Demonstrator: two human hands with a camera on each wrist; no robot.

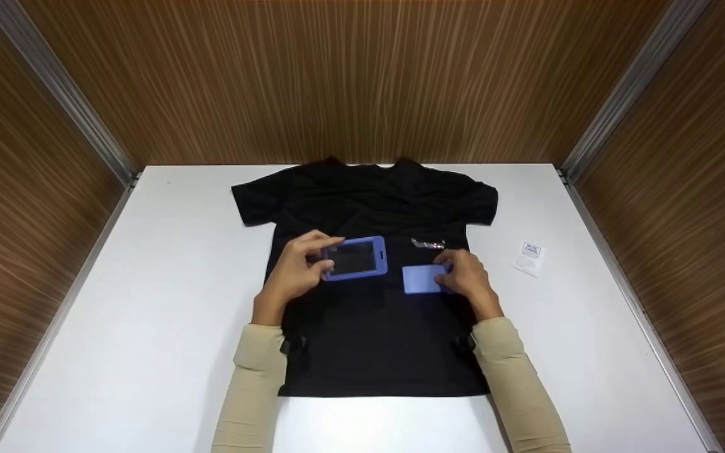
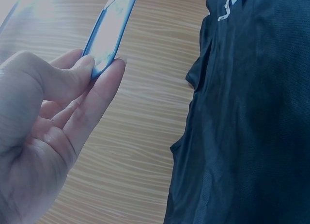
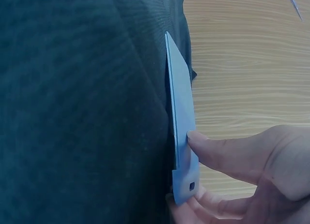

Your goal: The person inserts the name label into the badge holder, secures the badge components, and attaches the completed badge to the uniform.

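Brown wood-grain walls [image 1: 350, 82] enclose the white table [image 1: 148, 314], where a black T-shirt [image 1: 375, 352] lies spread. Over it, my left fingers [image 1: 321, 241] pinch a blue-rimmed holder [image 1: 356, 258] by one end; my right fingers [image 1: 454, 257], parted only by its thickness, pinch a flat blue piece [image 1: 421, 279]. A silvery clip [image 1: 428, 244] lies just beyond; a white paper tag [image 1: 529, 258] rests right of the shirt.

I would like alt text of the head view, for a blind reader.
A person's left hand pinches a blue-framed holder and the right hand grips a flat blue piece over a black T-shirt spread on a white table. A small shiny object lies on the shirt, a printed slip right of it.
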